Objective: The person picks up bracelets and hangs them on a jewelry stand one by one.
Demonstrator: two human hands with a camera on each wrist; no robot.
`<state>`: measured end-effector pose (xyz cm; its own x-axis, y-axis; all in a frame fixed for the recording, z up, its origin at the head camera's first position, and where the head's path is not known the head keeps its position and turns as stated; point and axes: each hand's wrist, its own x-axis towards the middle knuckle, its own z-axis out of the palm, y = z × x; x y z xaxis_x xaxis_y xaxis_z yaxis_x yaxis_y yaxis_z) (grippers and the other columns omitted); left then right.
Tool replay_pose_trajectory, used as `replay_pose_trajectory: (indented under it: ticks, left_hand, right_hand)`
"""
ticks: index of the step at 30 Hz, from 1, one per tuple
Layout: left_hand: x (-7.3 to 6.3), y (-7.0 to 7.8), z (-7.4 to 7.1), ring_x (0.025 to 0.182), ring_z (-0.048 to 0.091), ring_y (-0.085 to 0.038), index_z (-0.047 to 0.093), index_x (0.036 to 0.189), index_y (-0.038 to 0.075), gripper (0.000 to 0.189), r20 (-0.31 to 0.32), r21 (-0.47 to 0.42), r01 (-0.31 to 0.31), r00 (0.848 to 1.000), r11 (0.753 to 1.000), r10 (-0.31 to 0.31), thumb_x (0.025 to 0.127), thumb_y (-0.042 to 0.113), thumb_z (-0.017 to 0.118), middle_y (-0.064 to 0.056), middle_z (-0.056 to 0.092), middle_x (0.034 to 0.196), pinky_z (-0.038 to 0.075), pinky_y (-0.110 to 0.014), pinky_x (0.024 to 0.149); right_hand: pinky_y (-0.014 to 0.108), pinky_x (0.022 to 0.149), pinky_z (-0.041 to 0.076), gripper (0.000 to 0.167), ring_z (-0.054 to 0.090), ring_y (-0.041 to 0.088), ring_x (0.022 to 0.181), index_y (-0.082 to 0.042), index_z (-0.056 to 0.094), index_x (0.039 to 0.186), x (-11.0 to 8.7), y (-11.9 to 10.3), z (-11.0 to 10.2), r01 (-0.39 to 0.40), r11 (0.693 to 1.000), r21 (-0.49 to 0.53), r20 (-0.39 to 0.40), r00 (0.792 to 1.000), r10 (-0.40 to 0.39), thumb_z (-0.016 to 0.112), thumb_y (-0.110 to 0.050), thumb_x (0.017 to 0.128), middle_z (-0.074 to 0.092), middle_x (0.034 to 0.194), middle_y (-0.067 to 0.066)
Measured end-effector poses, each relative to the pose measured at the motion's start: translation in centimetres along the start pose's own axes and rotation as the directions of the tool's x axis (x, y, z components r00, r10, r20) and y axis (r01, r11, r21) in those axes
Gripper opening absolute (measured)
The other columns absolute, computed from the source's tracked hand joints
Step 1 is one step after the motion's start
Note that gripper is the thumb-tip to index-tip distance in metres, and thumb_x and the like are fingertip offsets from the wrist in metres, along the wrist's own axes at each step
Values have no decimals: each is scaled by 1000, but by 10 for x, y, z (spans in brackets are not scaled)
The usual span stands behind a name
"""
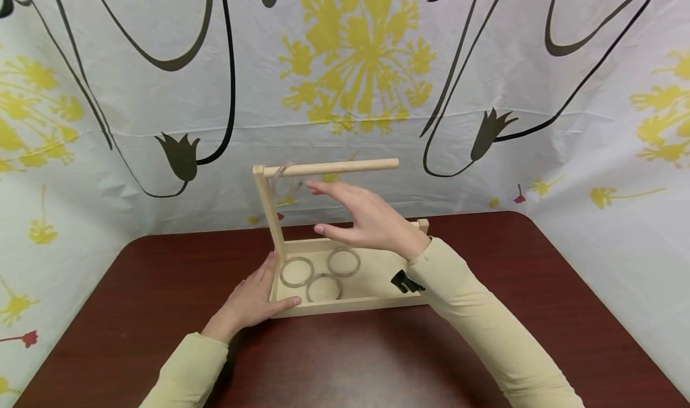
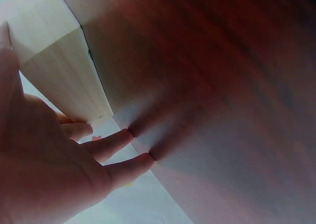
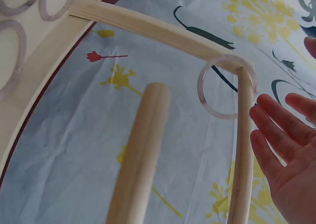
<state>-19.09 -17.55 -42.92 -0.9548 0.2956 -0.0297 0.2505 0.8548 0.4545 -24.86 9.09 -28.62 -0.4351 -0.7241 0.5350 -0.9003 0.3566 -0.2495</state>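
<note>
My left hand rests against the left end of a pale wooden tray, thumb over its front rim. In the left wrist view its fingers are spread, some tips touching the table. Three clear rings, one of them the front ring, lie flat in the tray's left part. A tall post rises at the tray's left end and bears a horizontal rod. Another ring hangs around that rod close to the post. My right hand is just below the rod, holding nothing, fingers extended toward the hanging ring.
A shorter post stands at the tray's right end. A second wooden rod, with a free end, crosses the foreground of the right wrist view. The dark red table extends around the tray, and a patterned cloth hangs behind.
</note>
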Motion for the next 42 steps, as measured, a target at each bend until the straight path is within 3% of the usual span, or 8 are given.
replay_pose_trajectory:
  ticks: [9,17,27,42]
  left_hand:
    - [0,1,0,137,28,-44,11,152,-7,110,4,11,6,1000,1000,-6,84,66,58,-24,14,156,28,-65,101]
    - [0,1,1,137,29,-43,12,151,-7,110,-6,22,5,1000,1000,-5,84,66,59,-24,16,156,30,-64,101]
    - [-1,2,1,136,30,-43,13,151,-7,107,-3,47,3,1000,999,-3,86,67,56,-23,15,157,31,-63,101]
    - [-2,3,0,137,27,-44,10,152,-5,106,23,60,28,999,998,-29,87,67,53,-23,14,157,27,-65,102]
  right_hand:
    - [36,97,43,61,50,14,123,-7,46,143,-23,-4,10,8,999,52,21,1000,-9,66,-32,91,56,134,6]
    - [34,101,40,56,50,13,123,-9,48,141,-43,-8,25,-10,996,86,75,997,4,65,-31,92,57,132,1]
    - [29,99,42,50,53,11,120,-6,53,136,-59,-10,43,4,992,123,89,996,-15,62,-34,95,60,128,2]
    - [31,98,43,49,53,13,119,-6,56,133,-76,-5,67,-86,990,111,199,978,63,67,-29,91,61,125,4]
